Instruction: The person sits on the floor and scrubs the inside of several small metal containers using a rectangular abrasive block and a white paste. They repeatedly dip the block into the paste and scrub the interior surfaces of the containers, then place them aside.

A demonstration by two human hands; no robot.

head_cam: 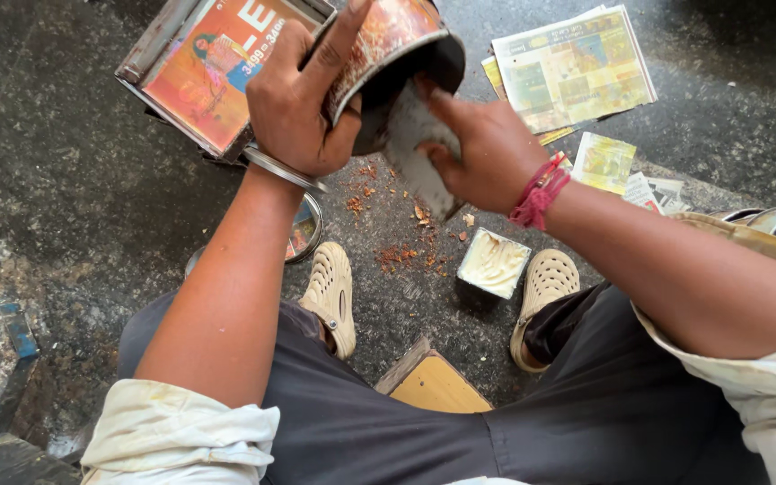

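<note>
A round tin [388,45] is held tilted above the floor [74,180], with the left hand [298,99] on its left side and the right hand [487,148] at its open mouth. A flat tin sheet [204,67] is placed to its left, folded newspapers [572,67] to its right. Below the hands, a small square container [494,263] is set between two sandalled feet [334,292]. A wooden stool [433,382] is positioned between the knees.

Single head-worn view, straight down and close over hands, knees and dark floor [65,180].
</note>
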